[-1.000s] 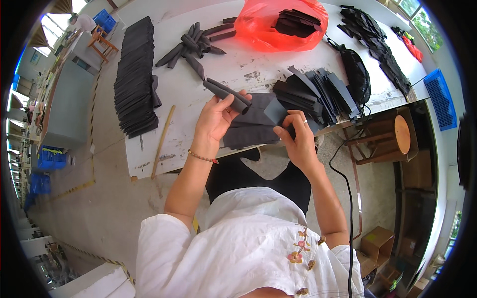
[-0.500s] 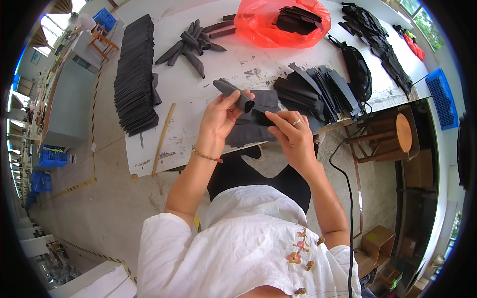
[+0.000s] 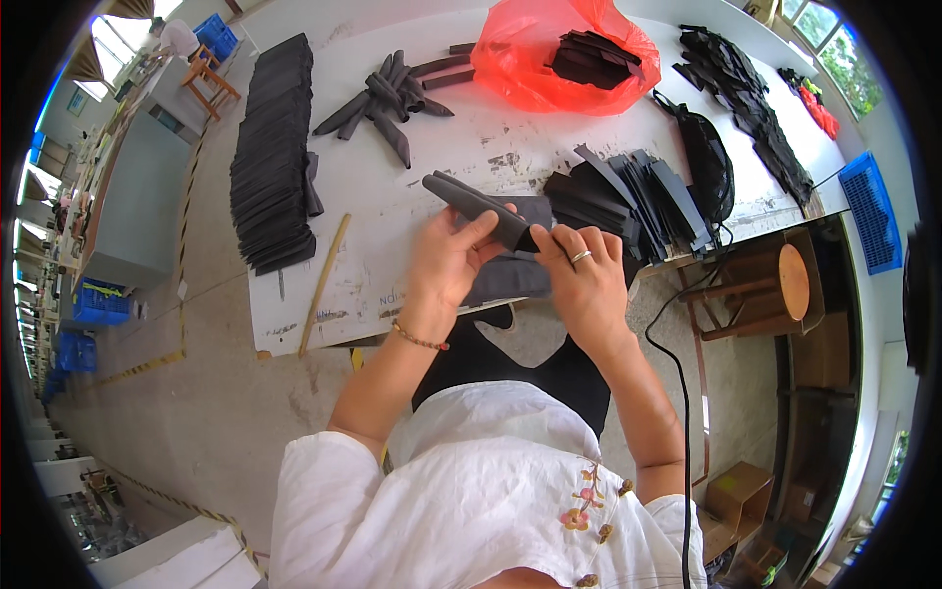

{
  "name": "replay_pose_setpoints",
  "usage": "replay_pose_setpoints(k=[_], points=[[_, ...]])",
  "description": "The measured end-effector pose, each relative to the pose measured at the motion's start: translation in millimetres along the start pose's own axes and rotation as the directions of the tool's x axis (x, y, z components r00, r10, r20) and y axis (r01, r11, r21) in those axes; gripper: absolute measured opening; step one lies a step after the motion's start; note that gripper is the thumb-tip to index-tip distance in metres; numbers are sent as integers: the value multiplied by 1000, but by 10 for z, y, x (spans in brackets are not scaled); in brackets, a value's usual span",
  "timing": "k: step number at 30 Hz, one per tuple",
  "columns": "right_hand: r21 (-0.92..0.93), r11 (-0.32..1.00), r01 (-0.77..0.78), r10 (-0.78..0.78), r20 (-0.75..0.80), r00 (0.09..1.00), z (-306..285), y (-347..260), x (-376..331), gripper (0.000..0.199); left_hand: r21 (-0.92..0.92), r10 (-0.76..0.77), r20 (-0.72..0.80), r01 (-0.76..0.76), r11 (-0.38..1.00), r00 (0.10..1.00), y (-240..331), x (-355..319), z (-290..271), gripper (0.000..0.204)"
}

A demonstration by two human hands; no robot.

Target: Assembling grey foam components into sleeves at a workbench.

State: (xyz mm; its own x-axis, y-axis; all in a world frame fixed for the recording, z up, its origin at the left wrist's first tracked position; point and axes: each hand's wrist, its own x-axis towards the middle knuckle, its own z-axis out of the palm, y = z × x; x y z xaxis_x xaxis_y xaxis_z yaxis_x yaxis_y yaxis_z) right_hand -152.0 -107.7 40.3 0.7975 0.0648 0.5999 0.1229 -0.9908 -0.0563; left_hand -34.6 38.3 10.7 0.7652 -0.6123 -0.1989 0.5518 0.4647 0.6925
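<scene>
The left hand is gripping a rolled dark grey fabric piece — its fingers are curling around the roll from below, thumb on top. The right hand, wearing a ring, is pinching the roll's near end, its fingers pressed together on the material. The piece is hovering just above the near edge of the white table, over a flat grey sheet. A fanned pile of dark cut pieces is lying just beside the right hand — a long black stack is sitting well apart on the left.
</scene>
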Motion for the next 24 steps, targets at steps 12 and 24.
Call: replay_pose_setpoints(k=[12, 24], points=[[517, 816, -259, 292, 17, 956, 327, -389, -134, 42, -49, 198, 159, -192, 980, 967, -230, -24, 145, 25], [432, 886, -171, 173, 35, 984, 188, -228, -169, 35, -174, 244, 65, -230, 958, 967, -436, -141, 280, 21]])
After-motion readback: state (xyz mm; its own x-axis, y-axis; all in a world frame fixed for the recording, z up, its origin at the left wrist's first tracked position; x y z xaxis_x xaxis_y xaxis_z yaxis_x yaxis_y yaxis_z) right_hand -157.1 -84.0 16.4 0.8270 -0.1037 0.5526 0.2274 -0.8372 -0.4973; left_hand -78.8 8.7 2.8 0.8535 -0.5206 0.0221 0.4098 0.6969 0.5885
